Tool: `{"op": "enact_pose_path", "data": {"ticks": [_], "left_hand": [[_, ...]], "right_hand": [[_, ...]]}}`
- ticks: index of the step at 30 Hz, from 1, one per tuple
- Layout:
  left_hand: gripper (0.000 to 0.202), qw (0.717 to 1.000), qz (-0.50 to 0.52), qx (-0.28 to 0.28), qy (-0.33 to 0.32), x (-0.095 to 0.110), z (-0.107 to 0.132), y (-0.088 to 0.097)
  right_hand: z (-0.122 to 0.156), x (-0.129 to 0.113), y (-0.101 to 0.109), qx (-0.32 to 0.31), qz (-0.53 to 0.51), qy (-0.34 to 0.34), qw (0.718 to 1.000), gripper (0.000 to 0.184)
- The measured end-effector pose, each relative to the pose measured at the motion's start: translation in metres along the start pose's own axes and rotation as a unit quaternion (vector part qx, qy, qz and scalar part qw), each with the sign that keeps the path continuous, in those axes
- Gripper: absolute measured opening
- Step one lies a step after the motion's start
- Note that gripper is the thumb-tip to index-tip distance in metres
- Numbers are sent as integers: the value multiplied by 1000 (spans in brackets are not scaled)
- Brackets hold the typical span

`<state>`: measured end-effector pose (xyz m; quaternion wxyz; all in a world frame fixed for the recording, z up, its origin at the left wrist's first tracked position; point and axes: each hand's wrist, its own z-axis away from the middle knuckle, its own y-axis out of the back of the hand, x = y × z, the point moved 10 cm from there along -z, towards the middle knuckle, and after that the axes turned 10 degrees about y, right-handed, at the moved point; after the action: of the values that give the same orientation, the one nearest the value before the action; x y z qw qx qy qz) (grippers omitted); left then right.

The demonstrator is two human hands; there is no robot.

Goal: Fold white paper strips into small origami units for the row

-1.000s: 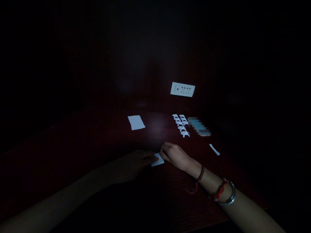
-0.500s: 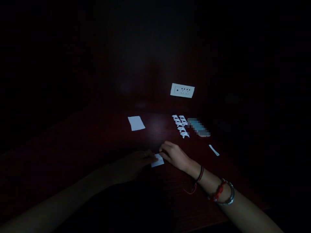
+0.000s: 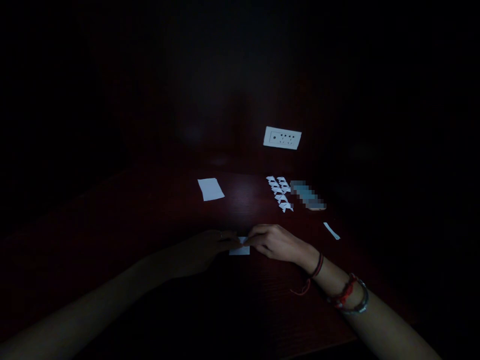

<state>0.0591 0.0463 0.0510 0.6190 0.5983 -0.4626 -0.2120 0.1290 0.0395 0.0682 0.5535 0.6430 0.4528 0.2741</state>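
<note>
A small piece of white paper [image 3: 239, 250] lies on the dark red table between my two hands. My left hand [image 3: 215, 243], dim in shadow and wearing a ring, grips its left and upper part with the fingertips. From the other side my right hand [image 3: 275, 242] pinches at the paper's upper right edge, thumb and forefinger close to the left fingertips. Two rows of small folded white paper pieces [image 3: 278, 193] lie farther back on the right. A stack of white paper sheets [image 3: 210, 189] lies at the back left.
Beside the folded pieces lies a phone [image 3: 309, 196] with a blurred screen. A narrow white paper strip [image 3: 332, 231] is nearer the right side. The wall behind carries a white socket panel [image 3: 282, 138]. Most surroundings are very dark.
My right hand has come down onto the paper's edge, its fingers now meeting the left fingertips. The paper has turned straighter and shifted slightly left.
</note>
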Motion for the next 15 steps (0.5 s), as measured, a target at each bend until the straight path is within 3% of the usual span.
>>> {"op": "enact_pose_path", "data": {"ticks": [9,15], "left_hand": [[64,999,-36,25,-14,-11,0,-7],[62,997,-65,10,-51,-1,3,-6]], "right_hand": [[-1,-2,3,-17,31,-1,999,22],[9,16,12,48,16,-46,998,23]]}}
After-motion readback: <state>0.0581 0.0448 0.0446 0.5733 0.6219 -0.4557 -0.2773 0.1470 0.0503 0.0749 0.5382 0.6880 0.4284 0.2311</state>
